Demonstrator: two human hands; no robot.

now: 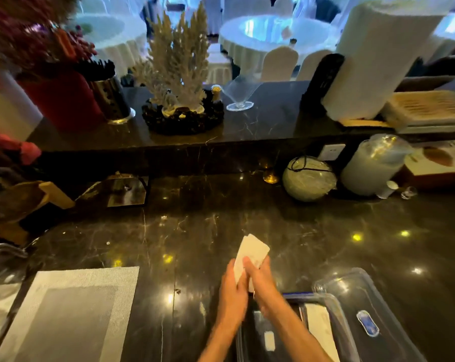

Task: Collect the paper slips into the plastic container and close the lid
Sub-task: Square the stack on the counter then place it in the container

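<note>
A small stack of white paper slips [252, 249] is held upright over the dark marble counter, just beyond the container's far left corner. My left hand [232, 291] grips its lower left side and my right hand [264, 286] grips its lower right side. The clear plastic container [337, 309] lies open at the bottom right, with more white slips [319, 327] lying inside it. My right forearm crosses over the container's left half. Its clear lid [372, 309], with a blue label, lies flat just to the right of the container.
A grey woven placemat [72, 312] lies at the bottom left. Along the back of the counter stand a tilted mirror frame [127, 190], a round wrapped ball [310, 178] and a plastic-covered jar [372, 165]. A raised ledge behind carries a coral ornament [179, 74].
</note>
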